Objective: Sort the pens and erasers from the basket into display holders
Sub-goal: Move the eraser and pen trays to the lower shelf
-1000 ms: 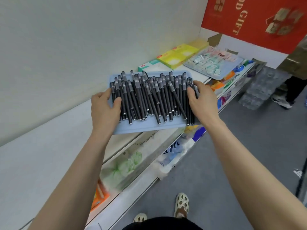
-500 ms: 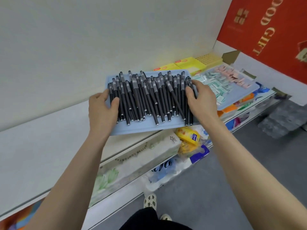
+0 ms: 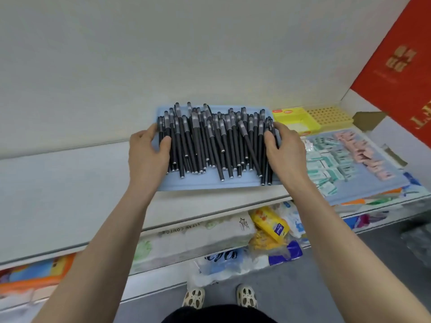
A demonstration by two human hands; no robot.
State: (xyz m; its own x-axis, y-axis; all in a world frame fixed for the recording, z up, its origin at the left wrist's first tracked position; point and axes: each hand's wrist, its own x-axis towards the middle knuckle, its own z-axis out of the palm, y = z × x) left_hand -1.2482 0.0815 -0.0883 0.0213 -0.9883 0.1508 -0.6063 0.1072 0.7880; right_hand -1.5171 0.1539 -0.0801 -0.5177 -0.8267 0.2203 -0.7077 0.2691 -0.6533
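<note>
Blue tray (image 3: pixel 210 186) is now lowered onto shelf (image 3: pixel 70 178) beside erasers (image 3: pixel 331 164). Pens (image 3: pixel 217 141) are still clamped at both pile ends by left hand (image 3: pixel 149 157) and right hand (image 3: pixel 288 155). Sorting not yet begun.

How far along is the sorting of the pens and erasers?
Done: pens heaped on one blue tray, erasers spread on a second tray. In hand: left hand and right hand grip the heap's sides. Left: the yellow holder with holes shows no pens.
</note>
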